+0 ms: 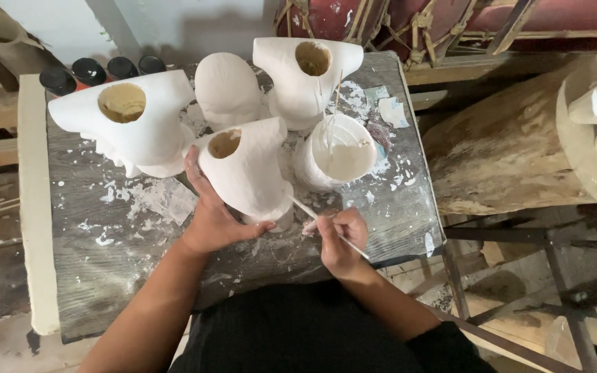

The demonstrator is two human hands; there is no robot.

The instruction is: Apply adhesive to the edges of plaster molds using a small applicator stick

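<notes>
White hollow plaster cast (247,169), opening uppermost, on paint-spattered grey wooden table (105,262); left hand (212,217) clasped around its side. Right hand (340,238) pinches thin white brush (326,222), tip at cast's base. Adjacent: white plaster-filled cup (336,155).

Head view. Left hand (210,220) steadies a white plaster bust (250,169), hollow at the top, on a paint-spattered wooden table (119,255). Right hand (340,238) holds a thin brush (329,228) against its lower edge; a white paint bucket (336,155) stands just beside.
</notes>
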